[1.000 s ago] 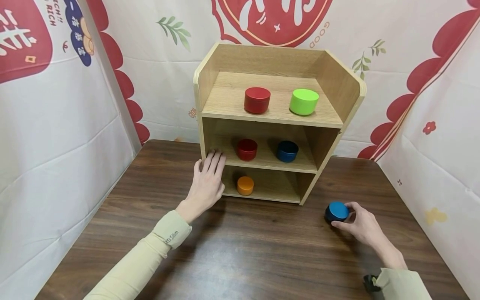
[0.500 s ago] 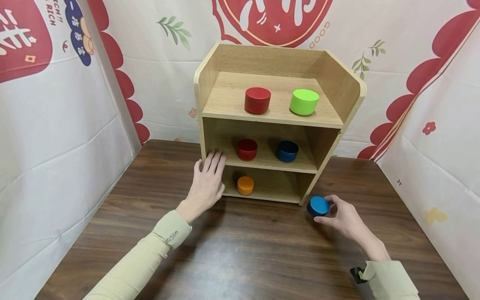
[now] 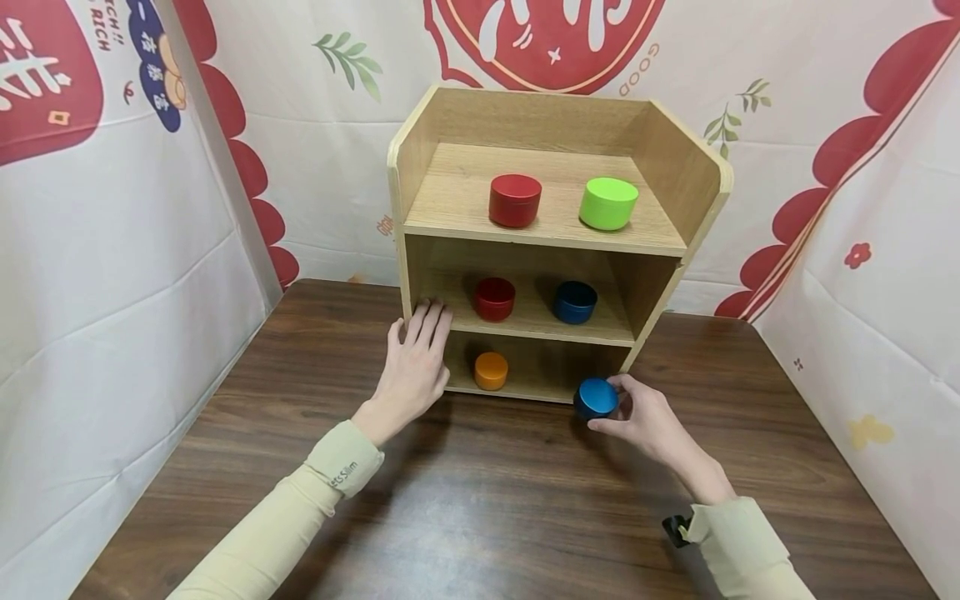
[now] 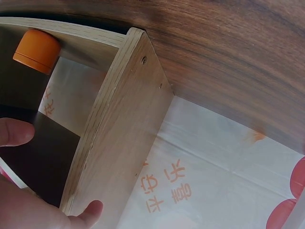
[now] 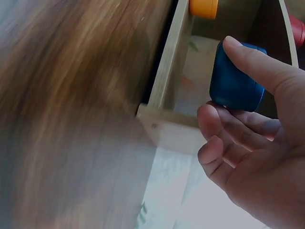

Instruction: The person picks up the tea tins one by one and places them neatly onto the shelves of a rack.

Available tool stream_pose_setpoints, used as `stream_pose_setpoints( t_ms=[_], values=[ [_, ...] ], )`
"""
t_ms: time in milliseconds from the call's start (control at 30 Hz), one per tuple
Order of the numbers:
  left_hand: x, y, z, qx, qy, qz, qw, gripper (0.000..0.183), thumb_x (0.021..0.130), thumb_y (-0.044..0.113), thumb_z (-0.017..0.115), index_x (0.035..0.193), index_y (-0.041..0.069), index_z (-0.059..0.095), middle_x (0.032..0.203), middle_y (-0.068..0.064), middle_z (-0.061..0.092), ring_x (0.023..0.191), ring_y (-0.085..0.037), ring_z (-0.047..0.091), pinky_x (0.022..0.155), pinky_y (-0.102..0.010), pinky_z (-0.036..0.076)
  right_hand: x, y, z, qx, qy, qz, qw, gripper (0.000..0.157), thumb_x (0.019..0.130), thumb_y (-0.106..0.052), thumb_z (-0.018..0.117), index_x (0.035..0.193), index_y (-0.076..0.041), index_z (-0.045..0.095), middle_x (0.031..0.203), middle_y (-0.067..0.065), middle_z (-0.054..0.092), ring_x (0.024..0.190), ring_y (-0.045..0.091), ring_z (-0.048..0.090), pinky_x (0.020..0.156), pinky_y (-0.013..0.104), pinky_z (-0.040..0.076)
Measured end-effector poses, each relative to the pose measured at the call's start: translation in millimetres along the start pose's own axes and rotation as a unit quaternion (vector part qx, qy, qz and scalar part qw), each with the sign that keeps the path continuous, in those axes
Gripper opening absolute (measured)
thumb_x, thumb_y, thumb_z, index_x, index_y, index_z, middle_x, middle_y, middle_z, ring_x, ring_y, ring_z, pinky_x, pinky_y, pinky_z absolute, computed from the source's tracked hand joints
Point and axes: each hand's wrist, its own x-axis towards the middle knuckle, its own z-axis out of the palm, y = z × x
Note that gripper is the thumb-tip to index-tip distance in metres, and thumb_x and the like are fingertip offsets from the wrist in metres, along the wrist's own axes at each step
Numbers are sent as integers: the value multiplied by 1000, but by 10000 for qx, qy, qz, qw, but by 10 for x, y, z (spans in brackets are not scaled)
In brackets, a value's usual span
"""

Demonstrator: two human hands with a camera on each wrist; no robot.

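Between thumb and fingers my right hand (image 3: 648, 421) grips a blue round tin (image 3: 597, 398), in front of the lower right corner of the wooden shelf (image 3: 525, 243). In the right wrist view the same blue tin (image 5: 237, 78) is pinched from both sides. My left hand (image 3: 412, 362) rests on the shelf's left side panel, fingers extended; in the left wrist view its thumb (image 4: 90, 213) touches the panel's outer face. An orange tin (image 3: 491, 372) sits on the bottom level. On the middle level stand a dark red tin (image 3: 494, 300) and a dark blue tin (image 3: 575, 302).
A red tin (image 3: 515, 201) and a bright green tin (image 3: 608, 204) stand on the top level. The shelf is on a dark wooden table (image 3: 480, 508). White printed cloth (image 3: 322, 183) hangs behind and on both sides.
My right hand has carried the blue tin leftward and slightly away from me, from beside the shelf to in front of its lower right corner. The left hand has stayed put.
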Motion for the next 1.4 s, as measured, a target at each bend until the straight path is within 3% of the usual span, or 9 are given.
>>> stream_pose_setpoints(
  t_ms=[233,600,667,767,900,1400],
  values=[
    [-10,-11,18,-34,6,-22,10000,76,76,16,59,147,4,34,151,-14,37,142,-29,31,101,-57,34,163,-128,121,136,102,-174,9997,60,71,-27,84,118,0,57,78,8,59,66,12,48,56,21,41],
    [-12,-18,22,-103,-8,1,9999,78,76,16,60,148,4,32,152,-14,36,142,-30,31,102,-58,33,411,-187,312,198,117,66,9997,67,75,-27,81,125,6,52,75,8,61,61,12,52,58,25,44],
    [-11,-16,24,-90,-60,-5,9999,78,76,17,60,148,4,31,152,-14,35,142,-29,30,102,-57,32,447,-182,347,147,117,130,9997,68,75,-28,80,126,7,51,82,14,65,67,18,57,64,31,49],
    [-10,-12,22,-65,-102,-15,9999,78,77,17,60,148,4,32,153,-13,34,143,-29,29,103,-57,32,492,-175,392,109,48,256,9996,71,77,-29,79,130,8,49,105,25,66,89,33,65,81,43,52],
    [-12,-10,18,-68,-70,-20,10000,77,76,17,60,148,4,33,153,-13,35,143,-29,29,103,-57,32,535,-161,436,14,-108,437,9990,74,79,-30,77,134,8,45,128,31,56,114,44,57,95,52,47],
    [-5,-16,6,31,-22,8,10000,77,76,18,59,147,4,33,153,-13,35,143,-29,30,102,-57,33,572,-176,493,-287,-143,559,9979,74,79,-32,77,133,8,47,122,31,60,108,45,60,90,52,49]
  ],
)
